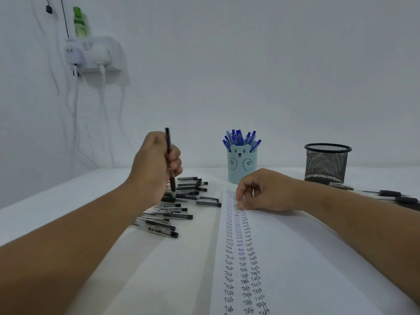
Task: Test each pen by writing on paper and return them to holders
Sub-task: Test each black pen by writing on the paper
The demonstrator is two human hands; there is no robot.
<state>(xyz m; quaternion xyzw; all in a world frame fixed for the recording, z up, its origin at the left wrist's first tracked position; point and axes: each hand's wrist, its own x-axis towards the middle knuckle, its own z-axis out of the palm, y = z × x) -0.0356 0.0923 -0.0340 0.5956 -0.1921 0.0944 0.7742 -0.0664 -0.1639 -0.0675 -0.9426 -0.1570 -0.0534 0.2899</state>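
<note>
My left hand (154, 164) grips a black pen (170, 160) upright above a pile of several black pens (181, 201) lying on the table. My right hand (266, 190) rests on the white paper (295, 258) with its fingers loosely curled and holds nothing. The paper carries three columns of handwritten "Test" words (241, 246). A light blue bear holder (242, 165) stands behind the paper, full of blue pens (242, 138). A black mesh holder (327, 163) stands to the right; I cannot see inside it.
A few more black pens (391, 195) lie on the table to the right, past my right forearm. On the left wall hang a white shelf with plugs and cables (95, 55) and a green bottle (79, 21).
</note>
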